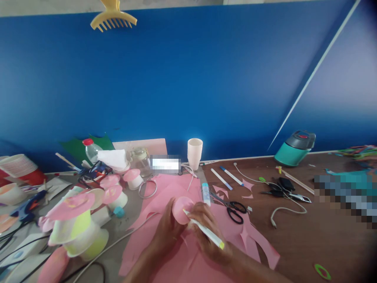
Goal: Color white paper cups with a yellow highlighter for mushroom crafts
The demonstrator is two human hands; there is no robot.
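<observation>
My left hand (pixel 167 226) is closed on the left edge of a pink paper disc (pixel 180 208); whether anything lies beneath the disc is hidden. A white marker (pixel 210 234) with a yellow end is gripped in my right hand (pixel 206 220), its tip against the disc's right side. Under both hands spreads a pink paper sheet (pixel 141 251) with cut edges. Black-handled scissors (pixel 235 212) lie just right of my right hand, beside a glue stick (pixel 205 193) with a light blue cap.
Stacked white paper cups (pixel 194 151) stand by the blue partition (pixel 188 78). Two more markers (pixel 221 179) and pink scraps lie to the right. Pink-topped cups (pixel 134 180), a blue glue gun (pixel 28 204) and cables crowd the left. A teal container (pixel 294 149) sits at the back right.
</observation>
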